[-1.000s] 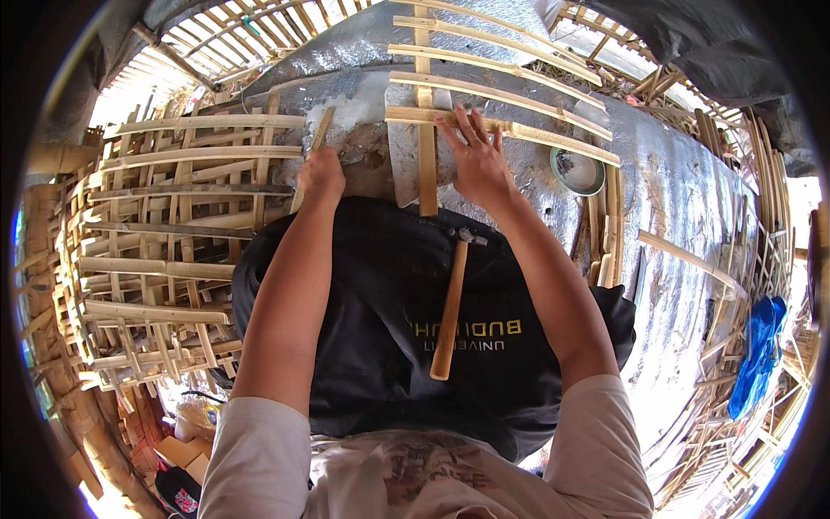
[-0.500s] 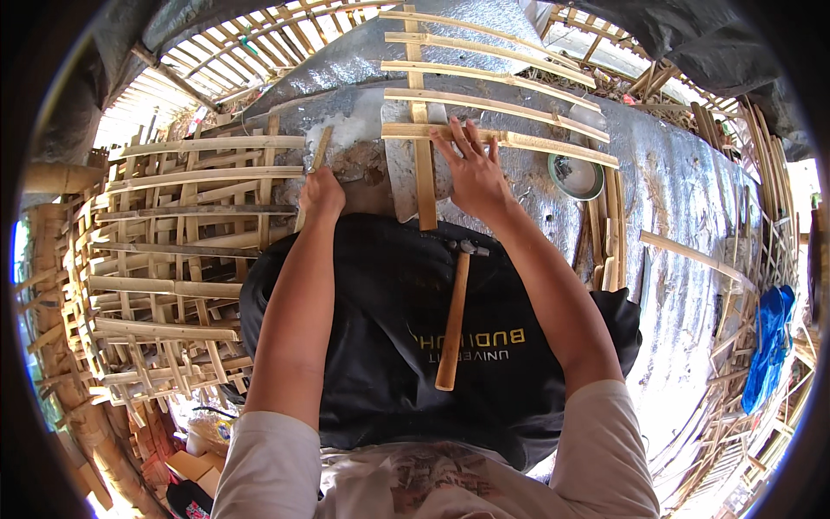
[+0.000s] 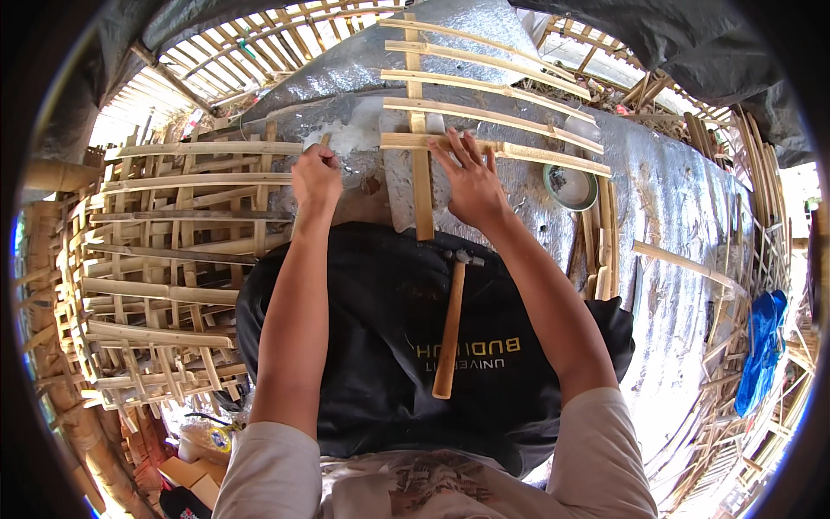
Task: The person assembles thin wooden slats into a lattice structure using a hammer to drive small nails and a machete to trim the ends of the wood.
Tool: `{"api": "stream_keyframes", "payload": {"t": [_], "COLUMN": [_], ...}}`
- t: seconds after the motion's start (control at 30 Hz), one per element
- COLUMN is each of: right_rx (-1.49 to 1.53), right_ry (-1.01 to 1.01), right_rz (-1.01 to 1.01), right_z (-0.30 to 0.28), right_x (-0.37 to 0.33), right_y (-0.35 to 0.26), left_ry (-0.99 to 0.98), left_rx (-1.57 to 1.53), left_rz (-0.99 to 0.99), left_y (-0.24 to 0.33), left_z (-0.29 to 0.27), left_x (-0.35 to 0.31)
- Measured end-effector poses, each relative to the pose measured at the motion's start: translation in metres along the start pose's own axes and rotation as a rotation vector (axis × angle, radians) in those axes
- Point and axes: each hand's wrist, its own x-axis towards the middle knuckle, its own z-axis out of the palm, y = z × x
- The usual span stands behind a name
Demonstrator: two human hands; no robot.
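Note:
My left hand (image 3: 316, 183) is closed around a short bamboo strip (image 3: 325, 138); only its tip shows above the fist. To the right, my right hand (image 3: 475, 185) lies with fingers spread on a crosswise bamboo slat (image 3: 545, 156). This slat crosses the near part of an upright bamboo strip (image 3: 423, 199), and several similar slats cross it farther away. The strip's near part lies over a pale flat block (image 3: 399, 186). On the black cloth over my lap rests a hammer (image 3: 449, 333) with a wooden handle, touched by neither hand.
A finished-looking stack of bamboo lattice panels (image 3: 164, 294) stands at the left. A round bowl (image 3: 571, 186) sits on the silvery sheet (image 3: 683, 199) at the right. Loose bamboo strips (image 3: 607, 233) lie below it, and a blue plastic bag (image 3: 761, 353) is at the far right.
My left hand has moved up along the short strip, so less of it shows above the fist. My right hand stays on the slat. The view has shifted slightly.

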Motion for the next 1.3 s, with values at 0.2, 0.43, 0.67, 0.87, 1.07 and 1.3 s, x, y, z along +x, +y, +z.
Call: {"api": "stream_keyframes", "payload": {"t": [0.2,0.43,0.67,0.87,1.07,1.3], "right_rx": [-0.019,-0.002,0.014,0.047,0.068,0.090], "right_ry": [-0.056,-0.098,-0.088,-0.049,-0.020,-0.003], "right_rz": [-0.004,0.060,0.093,0.086,0.067,0.066], "right_z": [-0.001,-0.010,-0.009,-0.012,-0.005,-0.005], "right_x": [0.002,0.005,0.005,0.001,-0.002,-0.003], "right_y": [0.005,-0.003,-0.010,-0.008,-0.005,-0.004], "left_ry": [0.076,0.037,-0.110,-0.105,-0.084,-0.019], "left_rx": [-0.344,-0.609,-0.462,-0.416,-0.420,-0.328], "left_rz": [0.117,0.263,0.384,0.434,0.456,0.515], "left_y": [0.031,0.081,0.100,0.091,0.088,0.089], "left_z": [-0.005,0.000,0.026,0.042,0.046,0.045], "left_x": [-0.001,-0.011,0.000,-0.010,-0.009,-0.008]}}
